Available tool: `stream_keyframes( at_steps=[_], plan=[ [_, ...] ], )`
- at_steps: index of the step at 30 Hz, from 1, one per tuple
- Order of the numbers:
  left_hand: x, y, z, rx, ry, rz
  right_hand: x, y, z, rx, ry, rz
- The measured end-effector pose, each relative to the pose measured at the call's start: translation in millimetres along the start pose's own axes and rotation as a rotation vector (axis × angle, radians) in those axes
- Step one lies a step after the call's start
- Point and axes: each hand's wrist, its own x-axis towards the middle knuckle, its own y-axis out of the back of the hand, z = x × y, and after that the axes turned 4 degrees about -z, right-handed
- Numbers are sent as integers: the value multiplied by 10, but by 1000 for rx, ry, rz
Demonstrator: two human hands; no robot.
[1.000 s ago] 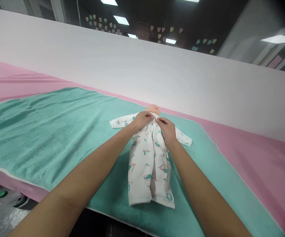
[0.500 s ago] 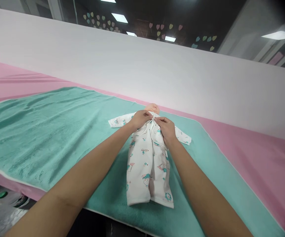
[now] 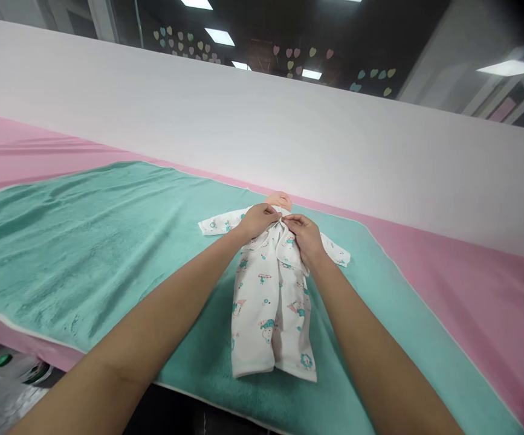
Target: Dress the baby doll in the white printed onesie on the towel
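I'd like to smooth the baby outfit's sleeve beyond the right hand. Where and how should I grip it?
Pinch the cuff, probably coming from the person's right: the sleeve lies stretched outward on the teal blanket, cuff end uncovered, while the right hand hides its inner end.

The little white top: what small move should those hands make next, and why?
Probably draw the white top closed at the neck: the left hand and right hand pinch there, nearly touching, while its front edges spread apart below. What they pinch is unclear.
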Motion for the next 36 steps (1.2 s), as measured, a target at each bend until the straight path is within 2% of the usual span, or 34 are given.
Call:
stream_keyframes(
  at_steps=[5,10,16,27,36],
  plan=[
    [-45,-60,88,88,36,44,3,-29,-4,-86,41,3],
    [-14,-147,108,208,60,135,18,-47,-24,-162,24,32],
    [9,-135,44,118,40,144,31,-33,-16,-266,30,25],
    [20,-87,-55,-40,-1,135,19,-11,-26,-233,1,-16],
    [3,-104,12,149,6,209,23,-11,0,-204,20,-18]
  ],
)
